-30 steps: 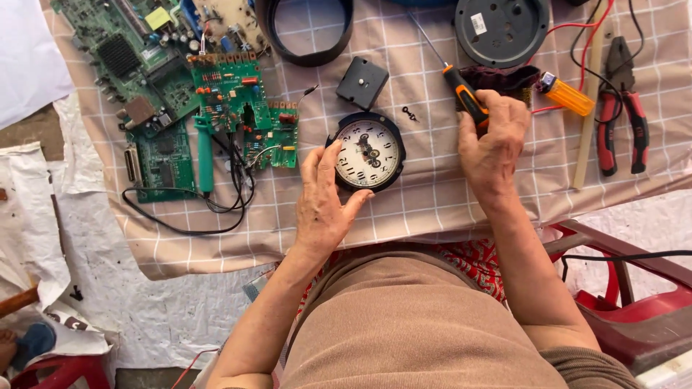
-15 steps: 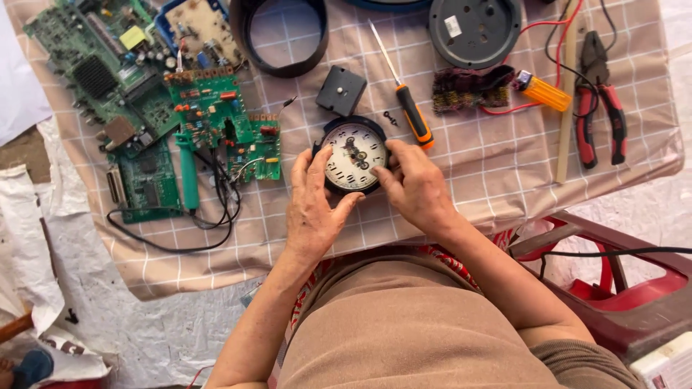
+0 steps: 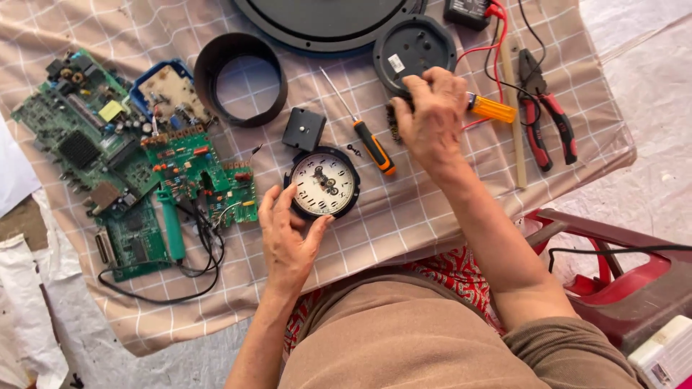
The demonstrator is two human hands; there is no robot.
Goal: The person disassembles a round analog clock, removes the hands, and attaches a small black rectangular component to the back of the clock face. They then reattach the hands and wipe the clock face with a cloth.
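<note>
From my remote view, the left hand (image 3: 288,241) cups the lower left rim of the small round clock face (image 3: 324,184), fingers and thumb spread around its dark bezel, so it is steadied rather than lifted; the clock lies flat on the checked cloth (image 3: 447,209) near the middle of the work area. The right hand (image 3: 432,115) is closed over a small dark brush-like item (image 3: 393,122) just beside the yellow-handled tool (image 3: 491,108); what exactly it grips I cannot tell, as the fingers cover most of it. Risks, in my judgement: the clock's hands are exposed with no cover glass visible, so a slip of the left thumb could bend them; a tiny loose screw (image 3: 352,150) lies just beside the orange-and-black screwdriver (image 3: 371,140) and could roll off or vanish into a cloth fold if the right forearm sweeps back over it; the red wires (image 3: 497,43) run close to the right hand and could snag. The cloth is wrinkled and overhangs its support, also carrying green circuit boards (image 3: 137,166), a black ring (image 3: 241,79), a square black module (image 3: 303,130), a round black back cover (image 3: 414,47) and red-handled pliers (image 3: 548,119). A red plastic chair (image 3: 613,252) stands at the right; pale sheeting covers the ground around.
</note>
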